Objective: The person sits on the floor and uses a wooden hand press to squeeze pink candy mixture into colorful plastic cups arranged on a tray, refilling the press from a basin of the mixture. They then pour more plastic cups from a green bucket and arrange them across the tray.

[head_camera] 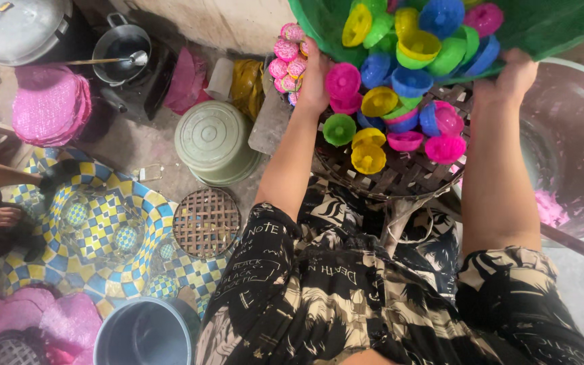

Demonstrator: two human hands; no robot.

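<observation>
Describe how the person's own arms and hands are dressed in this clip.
Both forearms are bare. The left hand and right hand show no gloves, and no rings or watch are visible. Short sleeves end at the elbows: black and beige fabric printed with palm leaves and white lettering.

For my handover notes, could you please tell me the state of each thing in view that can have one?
Green plastic basin: tilted, spilling moulds.
Small colourful fluted plastic moulds: tumbling into the basket.
Dark woven bamboo basket: partly filled.
Left hand: gripping the basin's edge.
Right hand: gripping the basin's rim.
Pale green lidded pot: closed.
Grey plastic bucket: open, contents unclear.
Small black pan: uncovered, ladle across it.
</observation>
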